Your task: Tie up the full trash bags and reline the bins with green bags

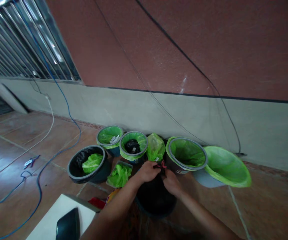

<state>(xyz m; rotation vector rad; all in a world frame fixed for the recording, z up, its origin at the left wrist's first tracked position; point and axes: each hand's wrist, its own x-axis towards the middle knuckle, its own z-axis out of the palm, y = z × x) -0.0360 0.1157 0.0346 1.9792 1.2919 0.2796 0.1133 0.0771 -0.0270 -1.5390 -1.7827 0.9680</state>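
Both hands are closed at the far edge of a dark bin (156, 213), which stands on the floor in front of me. My left hand (148, 170) pinches black material that looks like the top of a black plastic bag (156, 191). On the other side, my right hand (172, 181) grips the same dark material. A red strip (162, 164) shows between the two hands. Just beyond them stands a pale green plastic bag (156, 146). The bin's inside is too dark to make out further.
Green-lined bins (187, 153) (134, 146) (110, 136) line the wall, with a wide green-lined tub (227, 166) at right. A black-lined bin (89, 163) and small container (119, 175) stand left. A phone (68, 224) lies on a white surface (49, 213); a blue cable (40, 186) crosses the floor.
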